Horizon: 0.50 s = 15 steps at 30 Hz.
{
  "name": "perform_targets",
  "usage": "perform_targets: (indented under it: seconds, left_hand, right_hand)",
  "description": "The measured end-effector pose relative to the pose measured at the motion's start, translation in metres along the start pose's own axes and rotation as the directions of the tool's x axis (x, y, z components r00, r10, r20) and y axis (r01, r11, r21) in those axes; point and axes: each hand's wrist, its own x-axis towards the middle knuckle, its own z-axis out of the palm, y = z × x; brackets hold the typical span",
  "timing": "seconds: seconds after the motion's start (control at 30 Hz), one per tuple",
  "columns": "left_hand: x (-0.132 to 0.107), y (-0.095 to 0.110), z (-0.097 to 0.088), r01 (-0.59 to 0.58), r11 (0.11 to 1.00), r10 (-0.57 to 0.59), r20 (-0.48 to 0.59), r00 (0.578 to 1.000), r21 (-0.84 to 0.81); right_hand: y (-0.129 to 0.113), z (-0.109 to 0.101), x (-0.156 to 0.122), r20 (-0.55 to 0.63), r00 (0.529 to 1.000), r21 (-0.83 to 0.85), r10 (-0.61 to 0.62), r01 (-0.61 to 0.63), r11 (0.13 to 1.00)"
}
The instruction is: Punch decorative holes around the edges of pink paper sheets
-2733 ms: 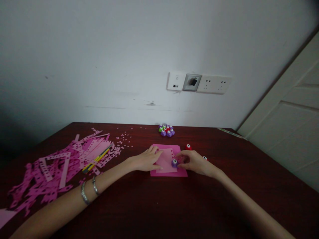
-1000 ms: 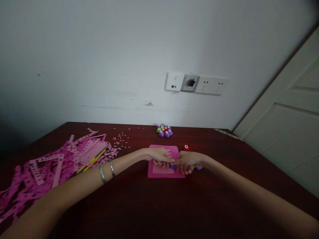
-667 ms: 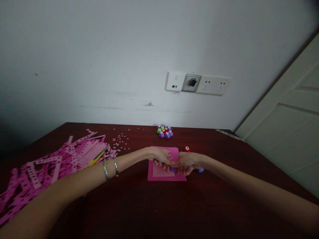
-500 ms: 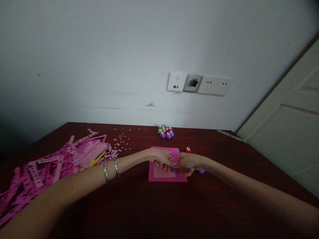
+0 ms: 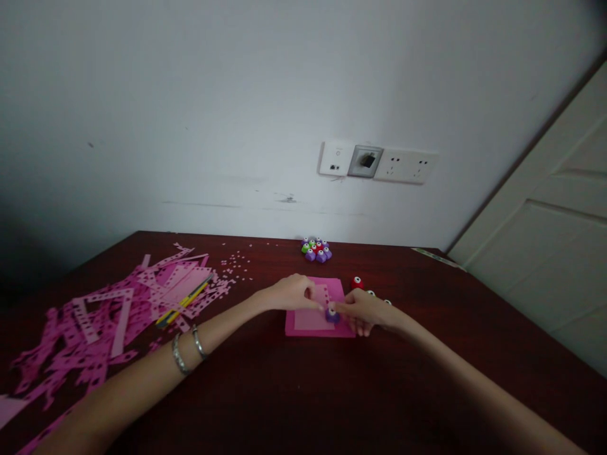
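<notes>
A light pink sheet (image 5: 308,319) lies on a larger, darker pink stack of paper (image 5: 290,325), with a column of small punched holes near its right side. My right hand (image 5: 367,309) grips a small purple paper punch (image 5: 332,315) with a white round top, at the sheet's right edge. My left hand (image 5: 291,294) arches over the sheet's left part, thumb and fingers apart, its thumb tip close to the punch. Beside and behind my right hand stand a red punch (image 5: 357,284) and others partly hidden by the hand.
Several purple, green and red punches (image 5: 316,250) cluster by the wall. A heap of punched pink strips (image 5: 95,322) covers the table's left, with a yellow cutter-like tool (image 5: 184,302) on it. Tiny paper bits (image 5: 234,265) lie scattered nearby. Wall sockets (image 5: 405,165) sit above.
My left hand has come away from the punch to the left and its fingers have parted. The purple punch now shows upright under my right hand's fingers.
</notes>
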Motion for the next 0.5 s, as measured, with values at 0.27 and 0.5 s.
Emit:
perform_targets:
  seconds: [0.27, 0.5]
  left_hand:
    - [-0.003, -0.026, 0.010, -0.096, 0.994, 0.092, 0.080, 0.992, 0.047]
    - [0.001, -0.031, 0.013, -0.116, 0.993, 0.112, 0.108, 0.988, 0.026]
  right_hand:
    - [0.005, -0.002, -0.013, -0.197, 0.893, -0.364, -0.404, 0.316, 0.876]
    - [0.007, 0.004, -0.008, -0.100, 0.865, -0.430, -0.491, 0.408, 0.806]
